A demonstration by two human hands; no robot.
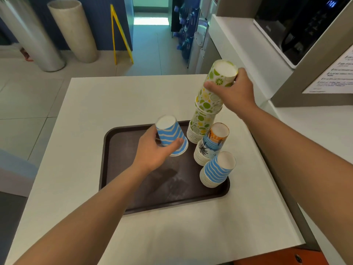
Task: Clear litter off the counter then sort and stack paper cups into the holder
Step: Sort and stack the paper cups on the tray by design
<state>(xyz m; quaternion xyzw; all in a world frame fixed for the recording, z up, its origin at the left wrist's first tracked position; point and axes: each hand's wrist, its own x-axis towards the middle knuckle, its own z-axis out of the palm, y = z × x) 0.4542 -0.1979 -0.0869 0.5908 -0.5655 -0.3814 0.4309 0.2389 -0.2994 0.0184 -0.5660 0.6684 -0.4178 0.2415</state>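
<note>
A dark brown tray (137, 190) lies on the white counter (91, 104). Three upside-down cup stacks stand along its right side: a tall lime-and-lemon stack (202, 121) at the back, a palm-tree stack (210, 144) in the middle, a blue wavy-striped stack (217, 171) at the front. My left hand (154, 152) grips a single blue striped cup (171, 136), upside down and tilted, above the tray. My right hand (235, 90) holds the top lime-patterned cups (222, 74), tilted, at the top of the tall stack.
A microwave (298, 25) sits in a recess at the upper right, with a printed notice (336, 73) below it. On the floor beyond the counter are two pale cylinders (72, 29), a yellow folding sign (120, 35) and blue water bottles (186, 29).
</note>
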